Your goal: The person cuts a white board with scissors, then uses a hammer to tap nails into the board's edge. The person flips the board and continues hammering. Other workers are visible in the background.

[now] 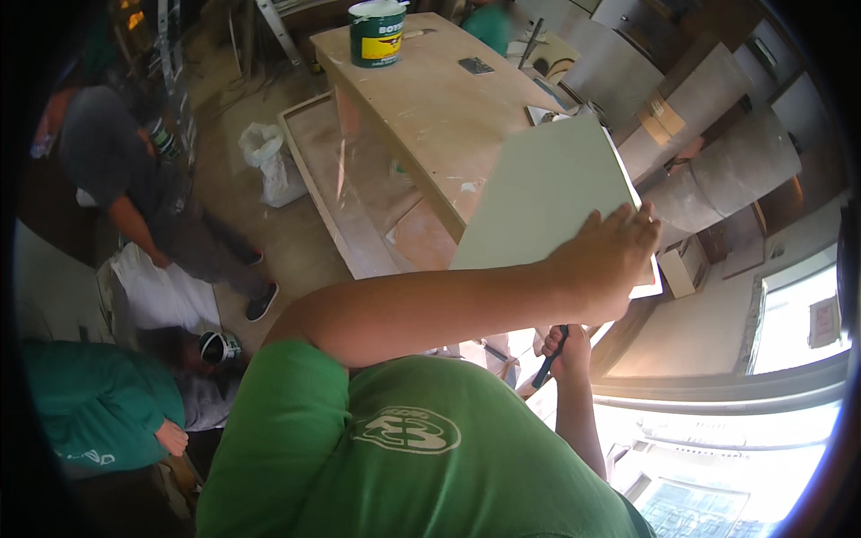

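Looks like a room mid-renovation, basically a carpentry job site. There's a raw plywood worktop (430, 99) smeared with filler, a big paint bucket (377, 34) on it, a ladder (175, 63) by the wall, loose boards (708, 170) leaning around and a dusty floor (269, 233).

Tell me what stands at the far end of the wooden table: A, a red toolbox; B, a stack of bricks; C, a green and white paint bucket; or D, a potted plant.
C: a green and white paint bucket stands at the far end of the wooden table, beyond the pale flat board that the person's left hand presses on.
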A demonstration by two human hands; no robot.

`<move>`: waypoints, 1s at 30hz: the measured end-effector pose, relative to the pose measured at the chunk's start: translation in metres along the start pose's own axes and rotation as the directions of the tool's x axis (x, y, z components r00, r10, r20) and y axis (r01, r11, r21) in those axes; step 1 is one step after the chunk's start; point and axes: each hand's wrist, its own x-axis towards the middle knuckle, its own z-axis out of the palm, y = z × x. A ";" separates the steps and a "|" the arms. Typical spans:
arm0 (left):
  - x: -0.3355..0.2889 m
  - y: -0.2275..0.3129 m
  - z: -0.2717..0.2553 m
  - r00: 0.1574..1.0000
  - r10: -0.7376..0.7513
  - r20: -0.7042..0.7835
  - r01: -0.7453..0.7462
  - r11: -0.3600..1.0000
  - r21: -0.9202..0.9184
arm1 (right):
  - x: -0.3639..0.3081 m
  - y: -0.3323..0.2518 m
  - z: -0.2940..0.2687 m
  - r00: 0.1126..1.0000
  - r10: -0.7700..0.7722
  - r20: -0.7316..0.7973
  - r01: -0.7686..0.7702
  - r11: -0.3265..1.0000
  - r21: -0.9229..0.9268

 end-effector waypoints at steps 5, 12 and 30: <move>-0.043 -0.027 -0.059 0.925 -0.208 -0.319 0.096 0.938 -0.334 | -0.006 -0.004 -0.006 0.999 -0.024 -0.026 0.025 1.000 0.007; -0.132 -0.075 -0.103 0.383 -0.797 -0.466 -0.007 0.502 -0.865 | -0.014 -0.009 -0.020 0.998 -0.053 -0.040 0.054 0.998 0.021; -0.304 -0.085 -0.014 0.439 -0.892 0.109 -0.097 -0.168 -0.981 | 0.131 -0.124 -0.091 0.831 -0.490 -0.264 0.181 0.686 -0.705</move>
